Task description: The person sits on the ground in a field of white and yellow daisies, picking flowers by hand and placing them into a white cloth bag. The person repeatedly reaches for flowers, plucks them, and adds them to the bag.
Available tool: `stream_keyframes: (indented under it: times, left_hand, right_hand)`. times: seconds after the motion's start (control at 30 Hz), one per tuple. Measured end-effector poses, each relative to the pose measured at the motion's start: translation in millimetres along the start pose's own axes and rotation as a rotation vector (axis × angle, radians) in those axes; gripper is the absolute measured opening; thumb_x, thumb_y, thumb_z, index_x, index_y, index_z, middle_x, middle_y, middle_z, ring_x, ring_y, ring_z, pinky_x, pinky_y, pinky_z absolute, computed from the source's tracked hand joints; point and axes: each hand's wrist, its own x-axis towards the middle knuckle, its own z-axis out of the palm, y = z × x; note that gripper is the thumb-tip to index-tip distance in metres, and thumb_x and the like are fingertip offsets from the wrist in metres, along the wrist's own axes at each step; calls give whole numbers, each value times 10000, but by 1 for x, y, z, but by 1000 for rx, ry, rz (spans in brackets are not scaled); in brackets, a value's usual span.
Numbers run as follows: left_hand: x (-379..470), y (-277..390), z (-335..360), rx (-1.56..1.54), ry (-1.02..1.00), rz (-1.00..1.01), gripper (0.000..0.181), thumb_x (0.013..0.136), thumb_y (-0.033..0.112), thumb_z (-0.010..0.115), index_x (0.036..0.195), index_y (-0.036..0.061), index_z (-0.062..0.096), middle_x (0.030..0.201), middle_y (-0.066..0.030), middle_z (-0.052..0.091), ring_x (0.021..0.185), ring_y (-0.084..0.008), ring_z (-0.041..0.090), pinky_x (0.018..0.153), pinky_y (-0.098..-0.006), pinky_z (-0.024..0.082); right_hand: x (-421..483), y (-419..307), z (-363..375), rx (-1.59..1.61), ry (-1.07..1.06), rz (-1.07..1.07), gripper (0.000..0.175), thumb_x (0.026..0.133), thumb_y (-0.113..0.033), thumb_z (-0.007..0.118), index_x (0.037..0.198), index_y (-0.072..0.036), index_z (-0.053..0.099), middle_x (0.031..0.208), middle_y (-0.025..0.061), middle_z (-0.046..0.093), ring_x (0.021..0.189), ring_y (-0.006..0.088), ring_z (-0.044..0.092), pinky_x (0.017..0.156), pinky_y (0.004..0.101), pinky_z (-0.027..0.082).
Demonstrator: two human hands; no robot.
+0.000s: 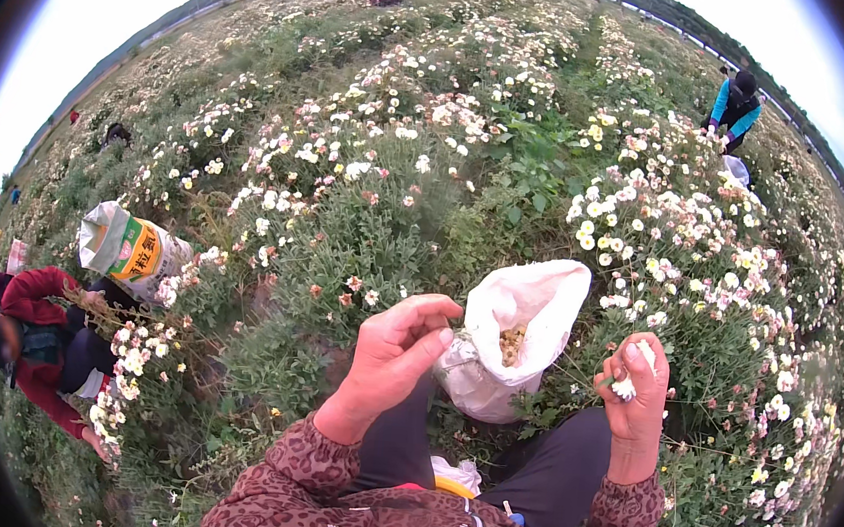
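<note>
Before me a white woven sack (481,400) stands among the plants between my knees, its mouth spread wide. Inside lie picked flower heads (513,345), yellowish and pale. My left hand (391,359) hovers at the sack's left side, fingers curled, with a gap between thumb and forefinger and nothing seen in it. To the right of the sack, my right hand (633,417) is raised with the palm turned up. Its fingers are closed around white chrysanthemum-like flower heads (623,389); how many it holds is hidden.
Flowering plants (389,208) cover the field, with dense white blooms (621,221) at the right. A co-worker in a red top (51,291) bends at the left beside a printed sack (138,254). Another person in blue sleeves (736,110) works at the upper right.
</note>
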Motion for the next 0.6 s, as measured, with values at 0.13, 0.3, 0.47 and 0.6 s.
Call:
stream_keyframes:
  times: [0.13,0.3,0.47,0.6]
  left_hand:
    - [47,-45,-40,1111,-105,-7,307,909,18,610,1213,-7,643,1248,-231,623,1010,-428,667,878,-439,550]
    - [83,-139,-22,1022,-138,-111,368,946,173,634,1260,-15,602,1336,-256,593,1143,-441,627,972,-485,519]
    - [113,-221,13,1005,-200,-422,647,874,505,712,1227,-26,606,1167,-250,681,1131,-412,652,944,-495,522]
    - [114,-267,24,1020,-290,-559,612,829,444,761,1188,-31,617,1137,-249,702,1092,-403,680,907,-492,547]
  right_hand:
    - [65,42,-4,-385,-54,-57,177,953,-164,724,1064,-63,630,801,2,638,649,47,568,529,199,437]
    - [162,131,-36,-835,-77,-29,200,898,-150,714,1042,-16,683,879,64,705,797,128,650,722,277,511]
    - [199,199,-110,-1283,-121,-95,394,826,-187,731,1171,1,711,1071,205,741,1031,344,715,909,413,552]
    - [195,230,-162,-1306,-84,39,442,810,-205,741,1185,24,702,1098,234,731,1054,356,708,926,423,549]
